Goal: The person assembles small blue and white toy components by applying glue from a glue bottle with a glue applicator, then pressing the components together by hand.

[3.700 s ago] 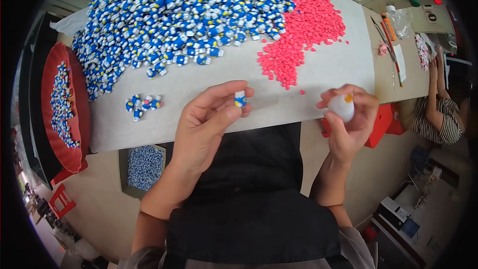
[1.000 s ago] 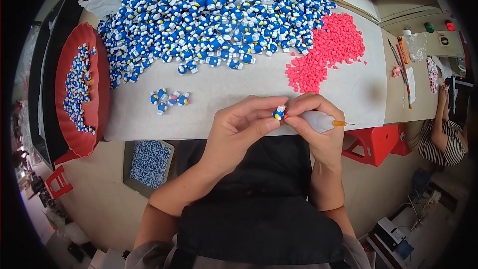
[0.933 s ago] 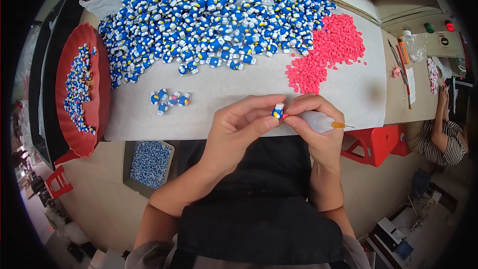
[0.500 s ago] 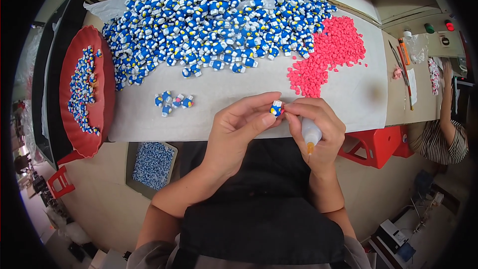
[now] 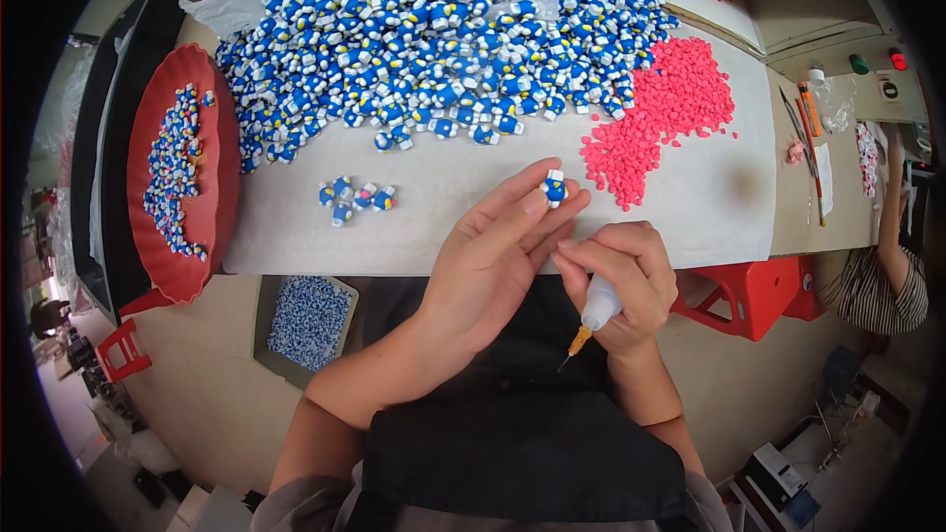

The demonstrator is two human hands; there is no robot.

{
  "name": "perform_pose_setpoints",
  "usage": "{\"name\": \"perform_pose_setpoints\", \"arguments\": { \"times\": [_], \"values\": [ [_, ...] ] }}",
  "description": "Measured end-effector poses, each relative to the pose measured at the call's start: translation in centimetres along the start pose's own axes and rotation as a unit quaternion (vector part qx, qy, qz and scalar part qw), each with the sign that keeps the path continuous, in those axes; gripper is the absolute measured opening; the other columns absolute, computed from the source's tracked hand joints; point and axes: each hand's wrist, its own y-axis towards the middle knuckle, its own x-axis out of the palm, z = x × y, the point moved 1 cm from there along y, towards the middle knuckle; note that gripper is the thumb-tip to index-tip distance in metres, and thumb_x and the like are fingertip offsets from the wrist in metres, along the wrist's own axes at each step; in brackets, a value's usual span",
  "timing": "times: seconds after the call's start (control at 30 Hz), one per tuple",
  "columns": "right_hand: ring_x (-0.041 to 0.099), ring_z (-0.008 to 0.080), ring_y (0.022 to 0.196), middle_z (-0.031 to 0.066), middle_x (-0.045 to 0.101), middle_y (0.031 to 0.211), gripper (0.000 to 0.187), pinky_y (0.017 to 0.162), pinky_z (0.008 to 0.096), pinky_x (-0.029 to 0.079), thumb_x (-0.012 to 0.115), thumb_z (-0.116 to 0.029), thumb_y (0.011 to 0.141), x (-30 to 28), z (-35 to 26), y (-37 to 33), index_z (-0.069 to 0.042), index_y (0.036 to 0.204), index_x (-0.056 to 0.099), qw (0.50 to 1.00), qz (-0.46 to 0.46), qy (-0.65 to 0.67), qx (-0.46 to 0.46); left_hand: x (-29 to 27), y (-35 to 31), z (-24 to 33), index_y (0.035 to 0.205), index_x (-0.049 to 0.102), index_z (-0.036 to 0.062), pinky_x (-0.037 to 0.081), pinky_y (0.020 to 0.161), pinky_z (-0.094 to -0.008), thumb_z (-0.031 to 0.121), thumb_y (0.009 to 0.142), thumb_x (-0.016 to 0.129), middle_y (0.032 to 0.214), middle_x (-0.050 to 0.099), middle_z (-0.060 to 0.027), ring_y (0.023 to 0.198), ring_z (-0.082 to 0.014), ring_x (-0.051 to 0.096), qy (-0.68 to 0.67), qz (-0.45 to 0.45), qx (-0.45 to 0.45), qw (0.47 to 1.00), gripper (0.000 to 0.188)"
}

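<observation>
My left hand [image 5: 493,266], palm partly upturned, pinches a small blue-and-white figurine [image 5: 555,187] between thumb and fingers. Below and to its right, my right hand [image 5: 626,286] is closed around a white squeeze bottle [image 5: 602,303]. The bottle's thin needle tip [image 5: 579,340], with an orange base, points down and left. The thumb and forefinger of that hand meet above the bottle; whether they pinch anything is too small to tell. A few similar figurines [image 5: 363,199] lie on the white sheet to the left, at least one with a pink spot.
A large heap of blue-and-white figurines [image 5: 424,49] covers the table's far side. Beside it lies a pile of pink pieces [image 5: 680,89]. A red fluted tray [image 5: 219,187] holds finished-looking figurines at left. Below are a bin [image 5: 305,325] and red stool [image 5: 739,300]. Another person's arm [image 5: 890,207] shows at right.
My right hand has drawn away from the figurine, down and toward me, and the bottle's needle now shows fully. My left hand has lifted the figurine slightly farther out and opened its palm more.
</observation>
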Motion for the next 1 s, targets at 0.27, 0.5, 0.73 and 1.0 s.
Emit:
{"name": "perform_pose_setpoints", "arguments": {
  "times": [0.27, 0.5, 0.73, 1.0],
  "values": [
    [0.052, 0.0207, 0.061, 0.0066, 0.053, 0.072, 0.024, 0.05, 0.027, 0.042, 0.062, 0.002, 0.055, 1.8, -0.7, 0.6, -0.003, 0.077, 0.059, 0.997, -0.057, 0.013, 0.057, 0.9, -0.3, 0.3, 0.117, 0.04, 0.003, 0.038, 0.083, -0.0267, 0.013, 0.084, 0.046, 0.103, 0.051, -0.009, 0.097, -0.0139, 0.047, -0.06, -0.028, -0.003, 0.998, 0.035],
    [0.054, 0.0221, 0.065, 0.0072, 0.055, 0.075, 0.024, 0.053, 0.0282, 0.044, 0.061, 0.003, 0.053, 1.2, -0.2, 1.1, -0.003, 0.076, 0.056, 0.993, -0.104, 0.026, 0.039, 0.8, -0.4, 0.3, 0.119, 0.038, 0.0043, 0.039, 0.082, -0.0265, 0.015, 0.084, 0.045, 0.104, 0.049, -0.0092, 0.095, -0.0135, 0.047, -0.054, -0.062, -0.018, 0.996, 0.037],
    [0.057, 0.0193, 0.069, 0.0106, 0.058, 0.081, 0.019, 0.06, 0.0251, 0.045, 0.058, 0.009, 0.062, 0.5, -0.2, -0.4, 0.0, 0.079, 0.055, 0.969, -0.041, 0.203, 0.137, 0.7, -0.4, 0.0, 0.12, 0.035, 0.0042, 0.034, 0.09, -0.0323, 0.014, 0.084, 0.044, 0.107, 0.05, -0.0096, 0.107, -0.021, 0.042, -0.023, -0.055, 0.001, 0.998, 0.038],
    [0.056, 0.017, 0.073, 0.0137, 0.058, 0.08, 0.018, 0.065, 0.0248, 0.045, 0.054, 0.011, 0.068, -2.1, 0.5, 0.4, 0.004, 0.084, 0.056, 0.898, -0.007, 0.354, 0.26, 0.2, -1.1, -0.3, 0.11, 0.046, -0.0001, 0.037, 0.083, -0.0256, 0.004, 0.079, 0.051, 0.1, 0.054, -0.0077, 0.092, -0.0118, 0.049, 0.126, -0.076, 0.106, 0.983, 0.031]
  ]
}}
